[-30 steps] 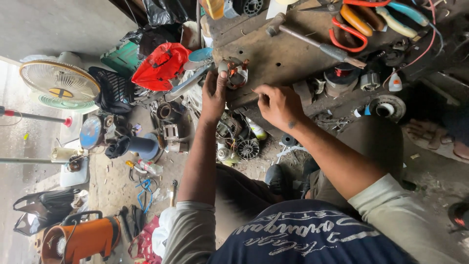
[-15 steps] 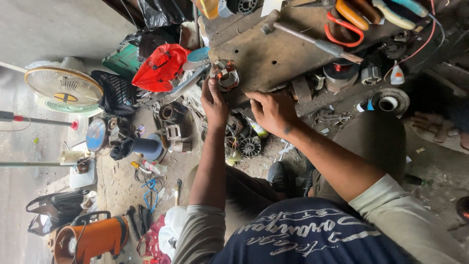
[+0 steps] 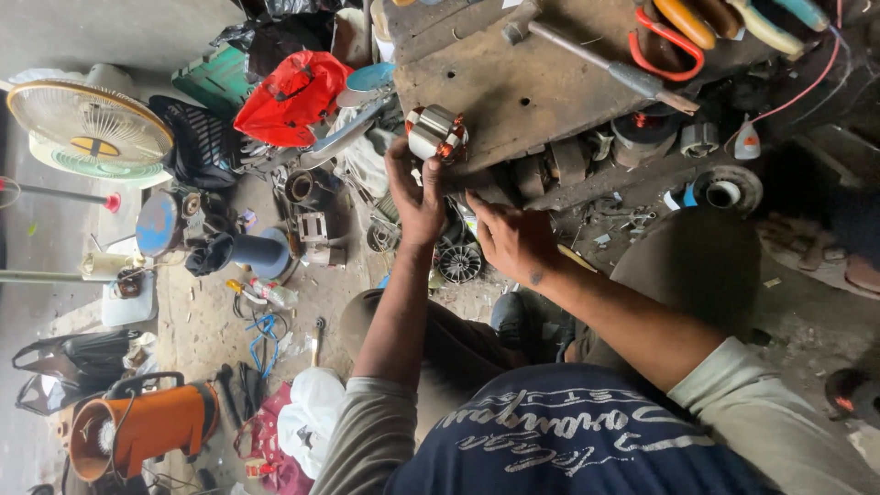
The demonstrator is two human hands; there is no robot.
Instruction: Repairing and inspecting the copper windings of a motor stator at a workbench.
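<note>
Motor armature [image 3: 434, 133] pinched in left hand [image 3: 417, 192] fingertips, at near edge of wooden board [image 3: 541, 87]. Right hand [image 3: 513, 240] just beside board's edge, fingers curled against it, holding nothing visible. Hammer [image 3: 587, 57] lying atop board.

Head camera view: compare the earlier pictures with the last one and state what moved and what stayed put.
The left hand still holds the motor armature at the edge of the wooden board. The right hand has slipped back from the board's top to its near edge. The hammer on the board and the red bag lie unchanged.
</note>
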